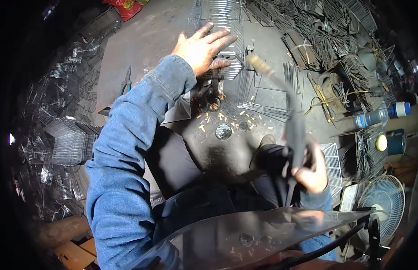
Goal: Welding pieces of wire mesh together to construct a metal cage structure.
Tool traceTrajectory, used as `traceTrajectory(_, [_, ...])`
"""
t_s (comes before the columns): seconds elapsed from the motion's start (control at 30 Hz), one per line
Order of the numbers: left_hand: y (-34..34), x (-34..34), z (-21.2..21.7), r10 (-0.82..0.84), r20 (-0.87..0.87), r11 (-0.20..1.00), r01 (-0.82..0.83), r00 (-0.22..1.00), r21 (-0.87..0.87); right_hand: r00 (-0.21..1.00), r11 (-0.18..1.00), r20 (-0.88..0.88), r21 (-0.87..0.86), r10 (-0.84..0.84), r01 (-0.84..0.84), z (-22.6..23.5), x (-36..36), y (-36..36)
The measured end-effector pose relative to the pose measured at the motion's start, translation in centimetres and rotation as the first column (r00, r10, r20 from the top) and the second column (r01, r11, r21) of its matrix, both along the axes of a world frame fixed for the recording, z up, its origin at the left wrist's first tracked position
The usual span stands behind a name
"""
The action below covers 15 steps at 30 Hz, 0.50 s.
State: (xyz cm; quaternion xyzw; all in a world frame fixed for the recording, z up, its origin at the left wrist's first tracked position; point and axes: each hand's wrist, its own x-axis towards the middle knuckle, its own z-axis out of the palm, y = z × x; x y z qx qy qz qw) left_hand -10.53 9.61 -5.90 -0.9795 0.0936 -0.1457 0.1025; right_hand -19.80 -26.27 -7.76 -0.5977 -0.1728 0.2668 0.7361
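Note:
My left hand (203, 47) reaches forward and lies flat, fingers spread, on a wire grid panel (227, 27) that rests on a dark metal plate (141, 49). My right hand (311, 170) is closed around the grey handle of a welding torch (293, 130), whose neck rises to a brass-coloured tip (258, 64) beside the wire panel. Both sleeves are blue denim. A dark tinted shield (263, 234) crosses the lower edge of the view.
Stacks of finished wire baskets (67, 139) fill the left side. Pliers (126, 81) lie on the plate. Bundles of wire rods (321, 40) are piled at the upper right. A plastic bottle (380, 116), a small fan (383, 200), a round tin (223, 131) and scattered butts sit on the floor.

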Motion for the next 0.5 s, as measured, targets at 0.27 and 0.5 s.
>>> traceTrajectory(0.27, [0.4, 0.3, -0.9, -0.012, 0.042, 1.0, 0.012, 0.999, -0.009, 0.971, 0.996, -0.24, -0.092, -0.025, 0.003, 1.2, 4.7, 4.1])
traceTrajectory(0.5, [0.5, 0.1, -0.6, -0.01, 0.023, 1.0, 0.01, 1.0, -0.008, 0.976, 0.991, -0.215, -0.136, -0.041, 0.012, 1.0, 4.0, 4.3])
